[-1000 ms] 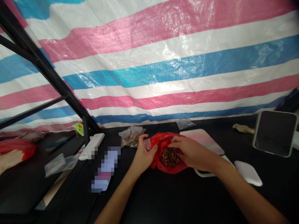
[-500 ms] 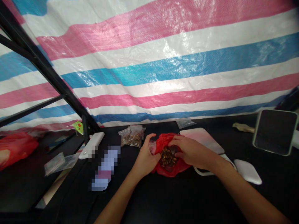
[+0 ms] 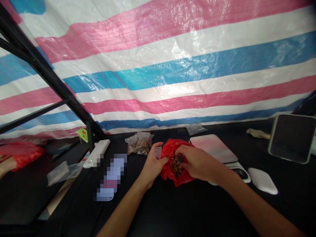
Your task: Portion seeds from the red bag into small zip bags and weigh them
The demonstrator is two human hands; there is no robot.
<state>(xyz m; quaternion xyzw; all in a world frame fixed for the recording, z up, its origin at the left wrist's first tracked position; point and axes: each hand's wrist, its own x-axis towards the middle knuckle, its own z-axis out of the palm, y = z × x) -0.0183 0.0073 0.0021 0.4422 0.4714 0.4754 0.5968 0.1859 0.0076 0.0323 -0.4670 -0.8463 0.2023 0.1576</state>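
Note:
A red plastic bag [image 3: 182, 179] sits open on the black table, and small brown seed-like bits [image 3: 176, 167] fill its middle. My left hand [image 3: 152, 166] is closed at the bag's left side, with a small clear zip bag [image 3: 157, 152] between thumb and fingers; the thumb also touches the red rim. From the right, my right hand [image 3: 195, 161] reaches into the red bag. Its fingers are pinched around a dark piece [image 3: 180, 158] whose kind I cannot make out. Behind my left hand lie filled clear zip bags [image 3: 140, 143].
Right of the bag are a flat pale-lidded device [image 3: 212, 148], a white rounded case [image 3: 263, 181] and a framed dark screen [image 3: 291, 138]. Left stand a white bar-shaped object [image 3: 98, 152] and a black metal frame [image 3: 70, 98]. Another person's hand [image 3: 8, 164] touches a second red bag [image 3: 29, 156].
My right hand has shifted slightly left and deeper over the brown bits. The clear zip bag shows more in my left hand. At far left, the other person's hand and red bag have moved.

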